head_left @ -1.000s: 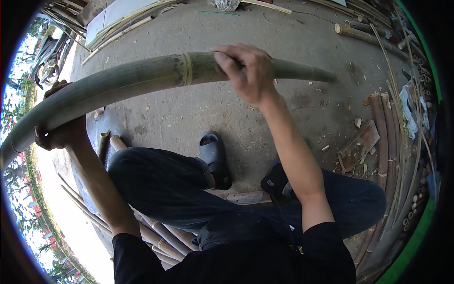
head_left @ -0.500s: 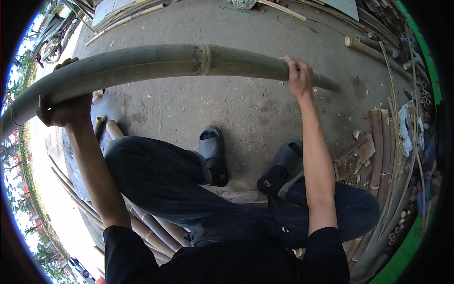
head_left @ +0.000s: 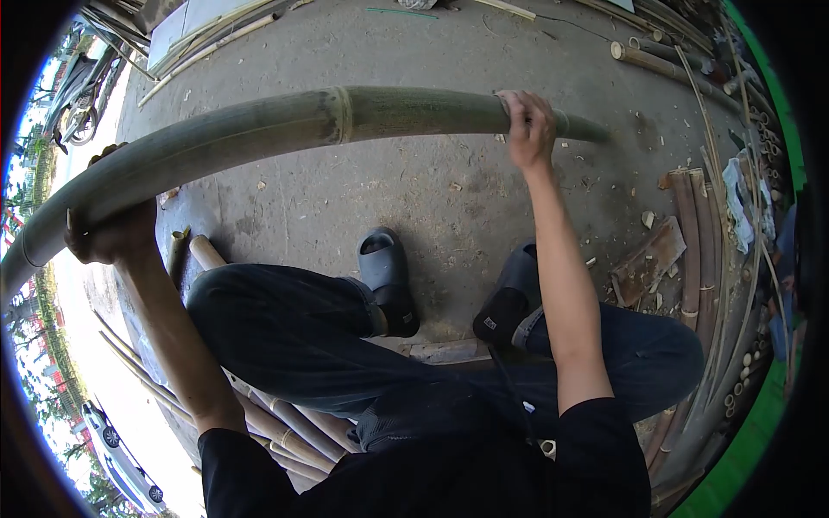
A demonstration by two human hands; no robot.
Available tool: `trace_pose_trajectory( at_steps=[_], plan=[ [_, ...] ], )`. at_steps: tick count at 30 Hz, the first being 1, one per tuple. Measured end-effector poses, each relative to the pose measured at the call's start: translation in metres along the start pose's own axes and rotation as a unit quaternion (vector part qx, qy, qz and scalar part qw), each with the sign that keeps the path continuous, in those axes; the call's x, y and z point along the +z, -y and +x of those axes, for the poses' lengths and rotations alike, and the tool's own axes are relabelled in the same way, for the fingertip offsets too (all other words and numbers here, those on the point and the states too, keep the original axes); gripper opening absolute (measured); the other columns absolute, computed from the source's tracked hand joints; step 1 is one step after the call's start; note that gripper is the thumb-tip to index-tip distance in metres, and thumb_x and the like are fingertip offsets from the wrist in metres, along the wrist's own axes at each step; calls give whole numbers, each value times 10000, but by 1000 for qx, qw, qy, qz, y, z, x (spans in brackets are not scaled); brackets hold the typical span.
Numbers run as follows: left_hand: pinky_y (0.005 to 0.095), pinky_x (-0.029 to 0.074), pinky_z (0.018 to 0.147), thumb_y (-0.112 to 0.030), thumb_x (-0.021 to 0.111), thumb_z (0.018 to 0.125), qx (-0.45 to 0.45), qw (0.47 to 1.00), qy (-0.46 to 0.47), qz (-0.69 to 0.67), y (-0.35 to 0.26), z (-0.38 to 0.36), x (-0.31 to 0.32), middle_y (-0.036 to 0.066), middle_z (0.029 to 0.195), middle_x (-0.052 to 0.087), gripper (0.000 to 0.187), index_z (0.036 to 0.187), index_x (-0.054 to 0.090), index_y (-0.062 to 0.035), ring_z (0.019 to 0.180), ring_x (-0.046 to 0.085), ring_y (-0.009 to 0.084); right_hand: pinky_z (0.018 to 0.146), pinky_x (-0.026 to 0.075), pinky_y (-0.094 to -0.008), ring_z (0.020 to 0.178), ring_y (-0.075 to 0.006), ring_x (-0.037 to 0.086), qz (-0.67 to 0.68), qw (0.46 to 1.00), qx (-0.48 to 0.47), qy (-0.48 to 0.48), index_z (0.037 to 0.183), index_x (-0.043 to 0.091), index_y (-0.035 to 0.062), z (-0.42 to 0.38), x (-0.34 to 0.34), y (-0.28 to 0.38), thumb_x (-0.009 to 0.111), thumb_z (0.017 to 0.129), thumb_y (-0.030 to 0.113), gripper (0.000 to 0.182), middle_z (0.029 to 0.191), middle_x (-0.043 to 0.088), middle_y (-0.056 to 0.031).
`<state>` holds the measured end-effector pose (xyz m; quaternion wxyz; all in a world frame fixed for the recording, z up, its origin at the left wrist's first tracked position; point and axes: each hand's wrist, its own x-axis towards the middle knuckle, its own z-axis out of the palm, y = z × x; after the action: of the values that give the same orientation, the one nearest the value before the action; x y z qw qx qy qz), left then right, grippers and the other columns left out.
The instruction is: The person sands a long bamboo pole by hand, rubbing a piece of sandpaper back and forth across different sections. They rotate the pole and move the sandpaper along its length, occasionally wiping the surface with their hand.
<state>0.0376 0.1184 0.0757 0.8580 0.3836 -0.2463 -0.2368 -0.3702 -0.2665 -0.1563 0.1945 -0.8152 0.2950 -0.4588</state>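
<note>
A long, thick green bamboo pole [head_left: 259, 125] lies across the view in front of me, raised over the concrete floor. My left hand [head_left: 117, 224] grips it from below near its thick left part, with fingertips showing over the upper side. Toward the thinner right part, my right hand [head_left: 529, 128] is wrapped over the pole from the near side. A pale node ring shows between my hands. The far right end tapers down toward the floor.
Bamboo poles [head_left: 682, 78] lie at the upper right, and brown lengths [head_left: 688, 233] at the right. More pieces [head_left: 294, 436] lie beneath my left leg. A broken brown slab [head_left: 648, 262] sits by chips on the floor [head_left: 449, 186]. A motorbike [head_left: 82, 112] stands upper left.
The pole and my right hand have shifted slightly left in view. The left part of the pole sits a little lower. Both hands keep their grip.
</note>
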Motion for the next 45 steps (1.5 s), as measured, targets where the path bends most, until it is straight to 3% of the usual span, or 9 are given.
trace_pose_trajectory(
  at_steps=[4,6,10,12,19,23,32,41,45],
  plan=[
    [563,290,1180,-518,630,643,-12,997,70,-24,-1,1,13,318,1290,555,944,1302,520,149,1285,502,450,834,502,-441,891,-341,689,-37,993,63,91,972,751,89,-4,-28,-80,454,983,414,441,948,737,-121],
    [560,294,1179,-514,630,633,-13,996,87,-33,-3,2,19,316,1284,557,937,1287,530,150,1279,505,447,777,529,-426,857,-293,719,76,976,148,143,882,773,96,19,-16,10,424,986,494,539,891,752,-106],
    [561,317,1170,-499,637,613,4,999,33,1,-4,1,26,304,1244,581,916,1258,550,144,1241,534,437,902,467,-446,923,-259,647,89,988,-124,25,1158,686,106,39,35,202,433,1011,577,555,1036,711,-84],
    [560,325,1167,-498,644,609,28,999,-4,22,-2,0,27,297,1231,590,910,1255,556,137,1231,544,433,922,452,-436,1008,-258,632,38,993,-107,-15,1248,667,175,37,47,238,442,1018,555,499,1069,689,-64],
    [547,377,1133,-443,682,615,42,975,-214,31,14,-13,32,226,1202,651,805,1250,616,46,1184,600,400,915,434,-418,940,-290,655,2,997,-51,56,1211,684,176,4,12,58,352,1035,582,553,988,703,-80],
    [542,418,1089,-422,682,647,48,977,-209,4,19,-14,40,189,1128,682,674,1182,661,-12,1131,624,390,1004,404,-477,1167,-331,571,-161,986,-31,36,1305,624,168,-40,-42,-88,299,1081,493,512,1257,639,-97],
    [553,429,1079,-406,674,633,75,973,-218,8,18,-13,69,210,1127,675,707,1189,646,30,1120,628,407,1160,271,-547,1303,-287,510,18,990,-138,32,1487,463,342,11,39,193,478,998,572,540,1372,581,-66],
    [557,386,1084,-382,700,634,67,942,-328,32,34,-28,88,138,1166,577,666,1214,578,-78,1159,541,358,1153,293,-509,1301,-313,513,-78,986,-148,23,1443,557,342,-21,24,121,552,992,481,472,1473,537,-82],
    [560,385,1083,-383,701,631,71,944,-320,45,33,-30,87,145,1167,573,694,1241,563,-82,1159,541,361,1121,327,-510,1272,-310,545,-10,990,-135,37,1388,620,303,12,44,188,544,1006,459,419,1380,615,-109]
  ],
)
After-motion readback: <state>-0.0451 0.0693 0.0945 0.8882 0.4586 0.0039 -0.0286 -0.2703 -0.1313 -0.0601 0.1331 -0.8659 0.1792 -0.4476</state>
